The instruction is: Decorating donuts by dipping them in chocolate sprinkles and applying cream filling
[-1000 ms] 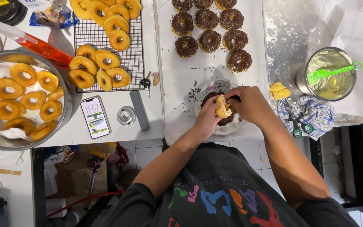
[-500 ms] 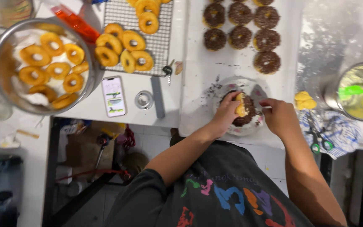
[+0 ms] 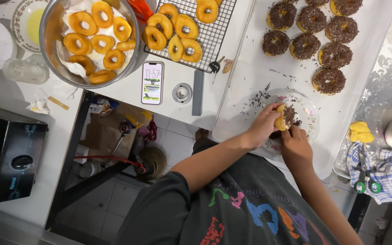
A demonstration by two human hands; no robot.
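Observation:
My left hand (image 3: 263, 126) and my right hand (image 3: 296, 144) both hold one donut (image 3: 285, 117), tilted on edge over a glass plate (image 3: 308, 112) strewn with chocolate sprinkles. Its golden underside faces my left hand; its dark sprinkled top faces right. Several finished chocolate-sprinkled donuts (image 3: 315, 31) lie in rows on the white paper beyond the plate.
A wire rack (image 3: 212, 34) carries several plain donuts, and a steel bowl (image 3: 51, 41) at the left holds more. A phone (image 3: 152, 83), a round metal lid (image 3: 182, 93) and keys (image 3: 214, 67) lie on the counter. Scissors (image 3: 365, 174) rest on a checked cloth at the right.
The view has swung so the bowl and rack sit further right. The donut has been lifted off the plate and turned on edge between both hands.

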